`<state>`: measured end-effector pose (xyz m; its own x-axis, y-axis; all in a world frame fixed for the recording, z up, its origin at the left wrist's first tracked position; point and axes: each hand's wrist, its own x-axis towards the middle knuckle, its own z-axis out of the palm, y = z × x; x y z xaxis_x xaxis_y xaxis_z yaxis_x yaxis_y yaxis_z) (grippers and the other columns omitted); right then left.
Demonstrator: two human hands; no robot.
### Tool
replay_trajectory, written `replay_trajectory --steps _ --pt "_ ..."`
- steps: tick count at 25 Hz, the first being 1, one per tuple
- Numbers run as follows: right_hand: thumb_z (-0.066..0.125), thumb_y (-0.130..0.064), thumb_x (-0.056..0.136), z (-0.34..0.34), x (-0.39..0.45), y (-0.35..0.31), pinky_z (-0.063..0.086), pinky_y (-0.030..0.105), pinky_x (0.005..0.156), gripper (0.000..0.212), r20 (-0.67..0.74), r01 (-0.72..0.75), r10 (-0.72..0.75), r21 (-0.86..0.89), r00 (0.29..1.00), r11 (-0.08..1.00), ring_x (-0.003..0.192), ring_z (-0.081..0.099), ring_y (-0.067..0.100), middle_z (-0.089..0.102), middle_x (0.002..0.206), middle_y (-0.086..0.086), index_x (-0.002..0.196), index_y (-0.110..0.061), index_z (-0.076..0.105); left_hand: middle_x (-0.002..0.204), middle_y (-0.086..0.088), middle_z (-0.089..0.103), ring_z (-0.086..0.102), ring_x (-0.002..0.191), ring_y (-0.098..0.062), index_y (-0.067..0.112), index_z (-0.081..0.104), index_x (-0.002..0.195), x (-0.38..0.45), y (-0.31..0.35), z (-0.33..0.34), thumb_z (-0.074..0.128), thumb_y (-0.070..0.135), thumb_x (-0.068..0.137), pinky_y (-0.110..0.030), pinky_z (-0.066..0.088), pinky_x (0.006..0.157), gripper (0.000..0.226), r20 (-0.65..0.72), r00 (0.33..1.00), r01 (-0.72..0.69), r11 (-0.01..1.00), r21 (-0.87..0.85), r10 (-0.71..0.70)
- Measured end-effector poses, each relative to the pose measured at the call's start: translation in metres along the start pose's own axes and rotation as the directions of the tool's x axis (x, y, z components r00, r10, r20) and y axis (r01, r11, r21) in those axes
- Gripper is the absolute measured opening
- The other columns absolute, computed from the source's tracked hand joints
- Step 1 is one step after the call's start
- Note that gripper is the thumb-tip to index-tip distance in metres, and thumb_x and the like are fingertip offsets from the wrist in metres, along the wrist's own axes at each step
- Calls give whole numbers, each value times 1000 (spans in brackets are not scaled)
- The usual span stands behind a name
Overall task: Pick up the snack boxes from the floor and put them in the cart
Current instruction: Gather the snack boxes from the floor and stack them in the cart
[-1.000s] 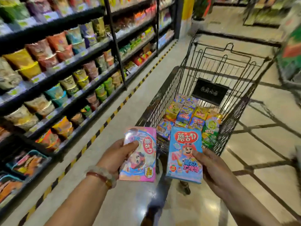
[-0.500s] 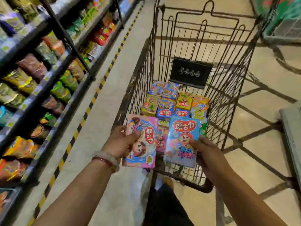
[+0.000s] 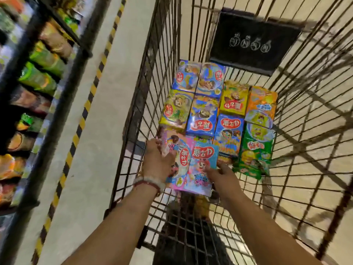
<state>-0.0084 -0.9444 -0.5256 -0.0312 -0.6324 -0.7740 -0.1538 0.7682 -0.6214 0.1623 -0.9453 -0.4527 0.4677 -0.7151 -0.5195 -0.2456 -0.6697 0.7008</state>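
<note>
The likeliest slip, as I judge it, is at the release; the pink box (image 3: 176, 165) and the light blue box (image 3: 203, 167) overlap along their inner edges, so if one hand lets go first its box may tip onto the other or slide askew instead of lying flat; the boxes already in the cart (image 3: 133, 119) sit in tight rows, so the near left gap looks narrow, and a box set down crooked could ride up on the dark blue box (image 3: 203, 115) or the yellow-green box (image 3: 176, 109) just beyond; a thin carton could also catch a corner in the wire floor; the picture is smeared by motion, so how high the two boxes hang above the floor of the cart I cannot tell.

Both forearms reach forward and down over the near rim, inside the basket; the left hand (image 3: 158, 161), with bracelets at its wrist, has its grip closed on the left edge of the pink box, fingers wrapped over that edge; the right hand (image 3: 220, 175) pinches the lower right part of the light blue box, thumb on top, its other fingers hidden beneath; both boxes lie nearly flat, faces up, at the near left of the cart, near the stacked rows; the green box (image 3: 255, 150) lies further right, apart from either hand; shelves (image 3: 38, 77) of snack bags run along the far left.
</note>
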Motion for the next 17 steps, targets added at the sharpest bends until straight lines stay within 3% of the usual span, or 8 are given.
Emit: replay_trajectory --steps 1,4,6,8,10,12,13,17 --pt "63 -28 91 4 5 3 55 41 79 38 -17 2 -3 -43 1000 999 95 65 31 66 112 11 125 -14 57 81 0 52 62 66 -1 8 43 105 9 -7 3 62 3 87 -15 39 51 26 -20 999 -27 998 61 28" --pt "61 -28 92 11 10 9 47 20 63 22 -58 64 -75 -179 995 982 88 62 20 68 105 5 111 -17 60 105 -19 59 59 99 -33 -2 52 114 27 -25 8 61 -1 82 -29 39 74 33 -78 985 -122 946 300 152" --pt "62 -27 91 15 6 7 39 20 59 25 -116 126 -174 -334 978 934 89 60 21 64 98 2 114 -17 58 119 -27 58 57 109 -41 -7 52 123 29 -33 14 64 -6 74 -39 46 91 51 -72 953 -227 855 466 293" --pt "63 -25 89 19 2 8 37 27 73 40 -203 278 -443 -539 873 795 101 57 31 63 108 12 123 -6 54 123 -27 57 56 112 -43 -5 55 124 29 -37 20 63 -3 65 -49 47 93 59 32 903 -350 690 634 429" --pt "56 -26 85 29 2 14 33 37 96 54 -114 384 -669 -743 735 548 118 45 36 56 126 22 131 0 45 122 -24 58 56 113 -44 -2 60 118 29 -37 24 56 3 69 -49 47 93 49 172 890 -420 609 673 423" --pt "44 -28 87 40 6 20 25 43 107 55 138 469 -747 -846 650 251 130 33 37 49 136 25 135 -2 41 118 -26 60 57 111 -46 -4 63 110 33 -43 26 63 5 70 -52 46 93 41 245 871 -471 583 662 425" --pt "41 -29 88 46 10 21 22 44 109 54 216 494 -749 -853 627 168 133 30 36 47 140 23 137 -5 42 116 -27 61 58 110 -46 -5 64 108 35 -47 27 65 7 68 -55 45 92 42 268 871 -476 571 669 412" --pt "38 -31 91 54 21 19 16 45 112 55 259 491 -729 -863 634 120 138 24 33 40 147 18 141 -11 36 117 -27 61 57 111 -45 -5 64 110 42 -51 26 76 4 62 -55 33 97 50 261 858 -491 560 667 443"
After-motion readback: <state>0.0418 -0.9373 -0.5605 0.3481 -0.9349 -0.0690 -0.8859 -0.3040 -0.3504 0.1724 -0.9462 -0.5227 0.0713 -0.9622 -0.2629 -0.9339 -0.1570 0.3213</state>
